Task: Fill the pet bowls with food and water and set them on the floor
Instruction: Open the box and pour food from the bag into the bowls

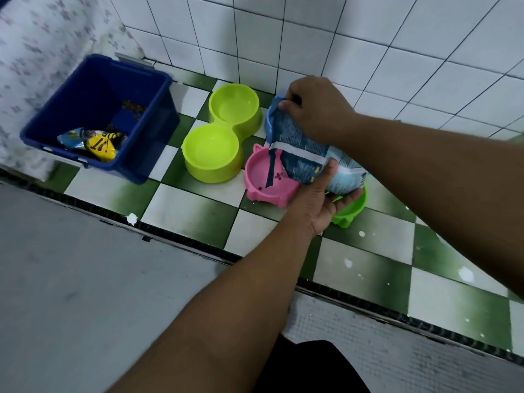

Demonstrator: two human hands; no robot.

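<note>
The left hand cups the food bag from beneath and the right hand pinches its top, tilting the torn mouth over the pink bowl, likely so kibble drops in. Four bowls: the pink one, a lime double bowl to its left, a blue bowl behind the bag, and a green bowl beneath it. One blue bin at far left holds two packets.

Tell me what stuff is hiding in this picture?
Head view:
Blue bowl: mostly behind the food bag and right hand.
Small green bowl: mostly under the bag and left hand.
Bag's print: too blurred to read.
Packets in the blue bin: labels too small.
</note>
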